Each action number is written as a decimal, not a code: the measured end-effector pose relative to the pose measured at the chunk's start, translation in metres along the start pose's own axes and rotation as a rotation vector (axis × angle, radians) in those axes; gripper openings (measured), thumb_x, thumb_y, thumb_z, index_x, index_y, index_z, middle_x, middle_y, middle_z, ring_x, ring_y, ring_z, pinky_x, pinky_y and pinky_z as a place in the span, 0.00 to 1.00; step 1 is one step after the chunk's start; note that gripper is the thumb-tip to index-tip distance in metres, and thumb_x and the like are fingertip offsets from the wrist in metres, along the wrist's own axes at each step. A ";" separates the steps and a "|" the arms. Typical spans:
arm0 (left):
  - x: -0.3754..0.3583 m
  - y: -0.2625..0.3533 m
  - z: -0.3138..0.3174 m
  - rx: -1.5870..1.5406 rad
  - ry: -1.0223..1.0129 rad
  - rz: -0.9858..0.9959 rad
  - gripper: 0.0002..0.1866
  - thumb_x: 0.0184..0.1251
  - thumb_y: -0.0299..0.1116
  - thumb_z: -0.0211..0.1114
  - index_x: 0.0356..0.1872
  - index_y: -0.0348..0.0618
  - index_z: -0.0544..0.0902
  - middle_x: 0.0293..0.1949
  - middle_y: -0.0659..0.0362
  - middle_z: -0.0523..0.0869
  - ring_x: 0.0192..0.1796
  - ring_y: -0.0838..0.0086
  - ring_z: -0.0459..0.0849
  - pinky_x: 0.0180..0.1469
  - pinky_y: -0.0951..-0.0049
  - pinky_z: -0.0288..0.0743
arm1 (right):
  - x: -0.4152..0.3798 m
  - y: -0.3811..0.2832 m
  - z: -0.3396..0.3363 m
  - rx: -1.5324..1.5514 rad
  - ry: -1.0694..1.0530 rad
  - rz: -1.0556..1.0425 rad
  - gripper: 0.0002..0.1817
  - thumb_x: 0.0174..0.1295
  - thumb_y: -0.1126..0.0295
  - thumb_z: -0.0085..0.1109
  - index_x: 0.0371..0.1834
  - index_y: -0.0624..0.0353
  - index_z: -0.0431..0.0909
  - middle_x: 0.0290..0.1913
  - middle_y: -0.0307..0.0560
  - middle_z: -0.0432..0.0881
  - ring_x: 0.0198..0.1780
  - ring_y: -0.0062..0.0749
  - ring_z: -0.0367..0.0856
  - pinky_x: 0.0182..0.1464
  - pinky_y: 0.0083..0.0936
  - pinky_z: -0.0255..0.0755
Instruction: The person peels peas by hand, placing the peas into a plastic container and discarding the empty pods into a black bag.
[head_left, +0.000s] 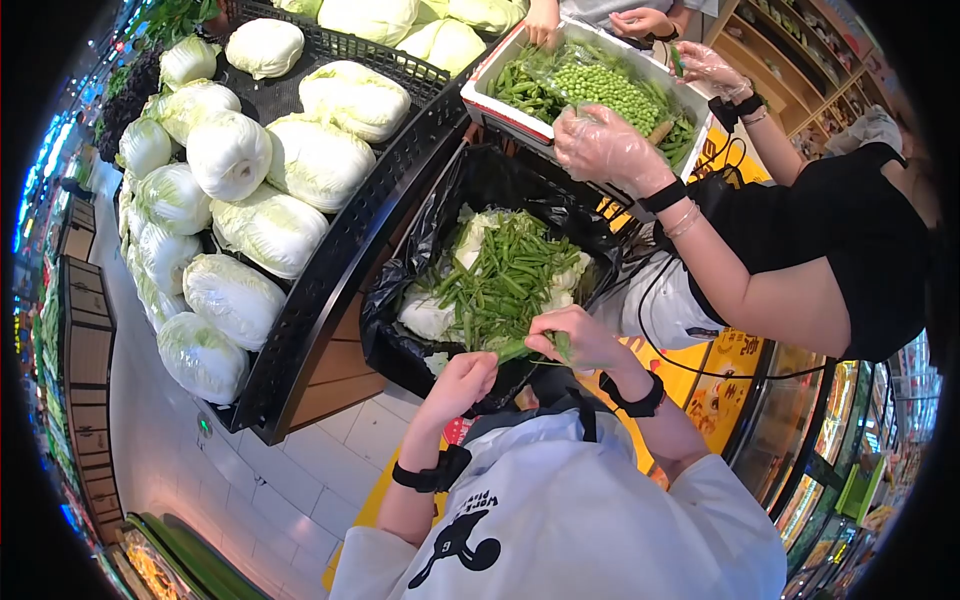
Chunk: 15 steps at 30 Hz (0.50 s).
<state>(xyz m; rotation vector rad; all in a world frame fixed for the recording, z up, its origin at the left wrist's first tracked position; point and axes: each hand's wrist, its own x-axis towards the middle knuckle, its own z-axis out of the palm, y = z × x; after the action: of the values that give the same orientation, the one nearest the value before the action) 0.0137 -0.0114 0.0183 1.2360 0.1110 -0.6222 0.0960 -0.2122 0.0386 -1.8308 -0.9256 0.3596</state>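
Observation:
Both of my hands are close together over the near edge of a bin lined with a black bag (pixel 385 310). My left hand (pixel 466 385) is closed in a pinch at the left end of a green pea pod (pixel 513 350). On the pod's other side, my right hand (pixel 575 338) is closed around green pod pieces. Below them in the bin lies a heap of green pods (pixel 510 275) with pale cabbage leaves (pixel 428 316) around it.
Wrapped cabbages (pixel 268 230) fill a black slanted rack at the left. A white box (pixel 545 133) of pods and shelled peas (pixel 605 92) stands beyond the bin. Gloved hands of a co-worker (pixel 610 150) are over it from the right; another person's hands are at its far edge.

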 end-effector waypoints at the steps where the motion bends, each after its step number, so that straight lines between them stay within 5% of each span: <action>1: 0.002 -0.001 0.002 -0.010 0.016 0.006 0.20 0.72 0.36 0.42 0.16 0.46 0.58 0.16 0.70 0.56 0.18 0.85 0.55 0.20 0.82 0.52 | 0.000 0.002 0.002 0.001 -0.001 0.000 0.09 0.56 0.72 0.57 0.22 0.63 0.71 0.17 0.47 0.70 0.19 0.37 0.70 0.23 0.26 0.63; 6: 0.010 -0.016 0.010 -0.029 0.101 0.030 0.19 0.72 0.38 0.42 0.17 0.46 0.61 0.16 0.71 0.57 0.18 0.85 0.56 0.20 0.81 0.52 | 0.003 0.005 0.005 -0.130 0.210 -0.033 0.08 0.53 0.74 0.59 0.20 0.63 0.71 0.17 0.48 0.69 0.20 0.41 0.70 0.23 0.29 0.62; 8: 0.012 -0.024 0.002 0.395 0.252 0.125 0.17 0.68 0.40 0.50 0.25 0.36 0.70 0.15 0.60 0.70 0.18 0.73 0.68 0.22 0.72 0.62 | 0.002 0.004 0.006 -0.136 0.225 -0.025 0.09 0.52 0.74 0.59 0.20 0.63 0.71 0.17 0.48 0.69 0.20 0.41 0.69 0.23 0.29 0.62; 11: 0.001 0.010 0.021 0.846 0.382 0.176 0.16 0.68 0.38 0.49 0.28 0.33 0.72 0.16 0.52 0.72 0.19 0.66 0.69 0.24 0.69 0.63 | -0.001 -0.002 0.014 -0.245 0.243 -0.017 0.09 0.51 0.74 0.60 0.19 0.62 0.70 0.16 0.48 0.68 0.20 0.42 0.68 0.23 0.30 0.61; 15: 0.003 0.012 0.018 0.830 0.363 0.173 0.14 0.65 0.37 0.52 0.33 0.32 0.74 0.19 0.45 0.74 0.22 0.58 0.72 0.27 0.66 0.65 | -0.007 0.000 0.021 -0.256 0.285 0.053 0.10 0.51 0.72 0.60 0.19 0.61 0.69 0.16 0.48 0.68 0.20 0.42 0.70 0.23 0.31 0.62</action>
<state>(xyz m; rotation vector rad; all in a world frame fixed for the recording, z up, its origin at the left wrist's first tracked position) 0.0180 -0.0268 0.0337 2.1323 0.0441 -0.2776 0.0782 -0.2036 0.0280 -2.0779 -0.7510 0.0082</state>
